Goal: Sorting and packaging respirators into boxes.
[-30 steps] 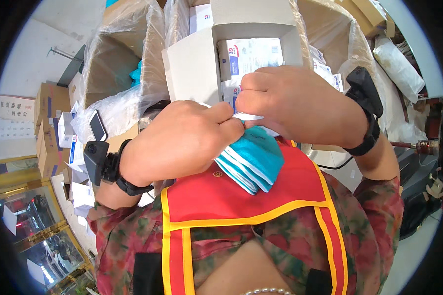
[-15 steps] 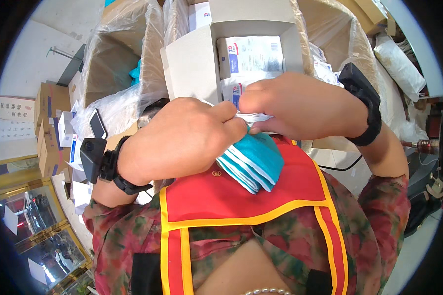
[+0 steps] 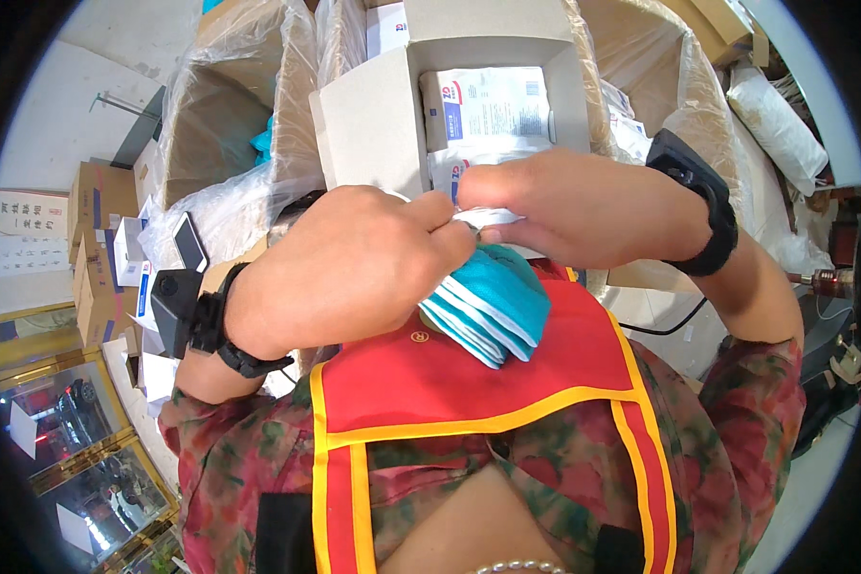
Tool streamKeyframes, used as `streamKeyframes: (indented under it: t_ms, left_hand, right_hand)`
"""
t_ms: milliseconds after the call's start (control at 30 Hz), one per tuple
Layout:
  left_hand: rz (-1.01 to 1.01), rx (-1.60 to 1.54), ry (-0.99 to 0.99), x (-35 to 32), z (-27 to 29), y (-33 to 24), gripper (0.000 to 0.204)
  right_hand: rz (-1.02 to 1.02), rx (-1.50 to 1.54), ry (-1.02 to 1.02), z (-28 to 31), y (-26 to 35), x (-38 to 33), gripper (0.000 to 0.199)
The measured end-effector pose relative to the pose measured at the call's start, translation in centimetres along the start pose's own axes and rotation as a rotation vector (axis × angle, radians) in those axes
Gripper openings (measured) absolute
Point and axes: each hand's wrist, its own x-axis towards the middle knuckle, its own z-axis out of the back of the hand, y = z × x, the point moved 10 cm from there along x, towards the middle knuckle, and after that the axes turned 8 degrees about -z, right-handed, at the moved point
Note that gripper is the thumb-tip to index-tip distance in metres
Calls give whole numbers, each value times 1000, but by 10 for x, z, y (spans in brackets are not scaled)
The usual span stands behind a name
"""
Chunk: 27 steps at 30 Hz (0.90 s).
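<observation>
My left hand (image 3: 354, 263) is closed in front of my chest, its fingers pinched at the upper end of a folded stack of teal cloth with white edges (image 3: 493, 301). The stack hangs toward me over the red apron (image 3: 469, 397). Closed beside it, my right hand (image 3: 588, 212) pinches a crumpled white sheet or wrapper (image 3: 496, 219) between thumb and fingers, right at the stack's top. My fingers hide where cloth and white material meet. Just beyond my hands stands an open carton (image 3: 566, 96) holding white printed packs (image 3: 493, 103) with blue and red marks.
Plastic-lined bins flank the carton, one on the left (image 3: 187, 158) with teal material inside and one on the right (image 3: 631, 48) with white packs. A phone (image 3: 189, 241) lies on plastic at left. Brown boxes (image 3: 105, 287) are stacked beyond it. A black cable (image 3: 674, 326) runs at right.
The teal stack has shifted slightly up and away from me. My right hand has moved a little, and more of the white material shows under its fingers. Both hands keep their pinch.
</observation>
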Motion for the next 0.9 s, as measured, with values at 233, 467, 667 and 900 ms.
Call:
streamKeyframes:
  t_ms: [233, 467, 667, 900]
  left_hand:
    - [33, -22, -20, -20, 7, 6, 38]
    - [62, -90, -163, -21, 14, 12, 45]
    - [-11, -28, -297, -48, 21, 11, 45]
    - [76, 80, -312, -75, 22, 35, 39]
  right_hand:
    - [-62, -255, -82, 9, -6, -27, 15]
    - [-18, -369, -162, 4, 12, -37, 14]
    - [-40, -275, -64, 2, 18, -70, 13]
    - [-137, -173, -110, 11, 16, -111, 14]
